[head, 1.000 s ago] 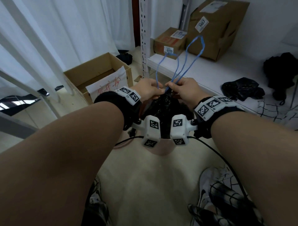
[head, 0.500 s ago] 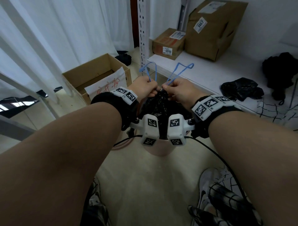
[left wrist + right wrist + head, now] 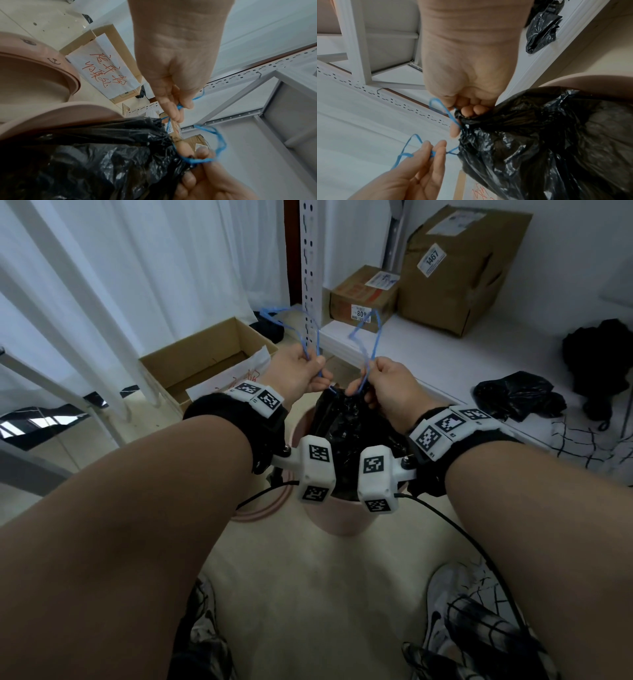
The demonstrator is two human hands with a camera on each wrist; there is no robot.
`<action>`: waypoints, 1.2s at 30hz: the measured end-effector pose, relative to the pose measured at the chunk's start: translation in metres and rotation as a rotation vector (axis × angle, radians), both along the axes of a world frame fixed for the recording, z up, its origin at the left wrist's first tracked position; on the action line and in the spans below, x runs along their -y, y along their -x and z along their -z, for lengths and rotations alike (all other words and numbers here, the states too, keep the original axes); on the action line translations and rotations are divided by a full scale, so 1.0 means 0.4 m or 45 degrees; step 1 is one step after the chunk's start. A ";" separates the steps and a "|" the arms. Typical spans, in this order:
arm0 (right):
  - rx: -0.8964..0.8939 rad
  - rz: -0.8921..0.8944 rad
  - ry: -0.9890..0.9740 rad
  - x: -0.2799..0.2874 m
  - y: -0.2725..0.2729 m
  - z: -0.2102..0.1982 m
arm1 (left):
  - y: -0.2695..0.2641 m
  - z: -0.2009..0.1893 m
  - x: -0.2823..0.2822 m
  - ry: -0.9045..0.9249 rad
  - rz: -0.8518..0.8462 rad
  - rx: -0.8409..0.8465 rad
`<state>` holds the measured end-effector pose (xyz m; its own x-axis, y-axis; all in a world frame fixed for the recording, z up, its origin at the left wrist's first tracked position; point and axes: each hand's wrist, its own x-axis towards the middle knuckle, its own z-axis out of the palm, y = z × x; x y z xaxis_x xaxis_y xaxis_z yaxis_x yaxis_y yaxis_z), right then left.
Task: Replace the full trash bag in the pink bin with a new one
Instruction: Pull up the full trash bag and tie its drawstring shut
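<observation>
one pink bin (image 3: 337,520), one full black trash bag (image 3: 352,426) in it, two blue drawstring loops (image 3: 368,344), two hands (image 3: 301,371), three cardboard boxes (image 3: 205,361), one crumpled black bag (image 3: 517,395) on shelf, one pink lid (image 3: 34,75), two shoes (image 3: 445,594)

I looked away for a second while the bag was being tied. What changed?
The left hand and right hand drew apart, each pulling a blue drawstring loop outward, loops shorter. The black trash bag stays in the pink bin, both hands still gripping.
</observation>
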<state>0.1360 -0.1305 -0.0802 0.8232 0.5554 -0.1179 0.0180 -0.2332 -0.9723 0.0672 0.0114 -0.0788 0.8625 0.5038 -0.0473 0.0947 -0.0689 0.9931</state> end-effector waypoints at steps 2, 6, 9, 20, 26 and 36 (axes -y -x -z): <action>-0.062 0.050 -0.053 -0.005 0.002 -0.004 | 0.000 0.001 -0.002 0.003 0.024 -0.031; -0.139 0.027 -0.107 0.001 -0.006 0.007 | 0.000 0.000 0.003 -0.016 0.085 -0.087; 0.097 -0.149 0.115 0.007 -0.007 0.015 | -0.003 -0.004 0.014 -0.056 0.129 -0.088; 0.271 -0.341 0.161 -0.004 0.009 0.032 | 0.016 -0.020 -0.005 -0.109 0.219 -0.093; 0.377 -0.350 0.283 -0.043 0.036 0.026 | 0.026 -0.013 -0.009 -0.228 0.379 -0.096; 0.313 -0.342 0.489 -0.025 0.014 0.040 | 0.034 -0.023 -0.008 -0.281 0.460 -0.255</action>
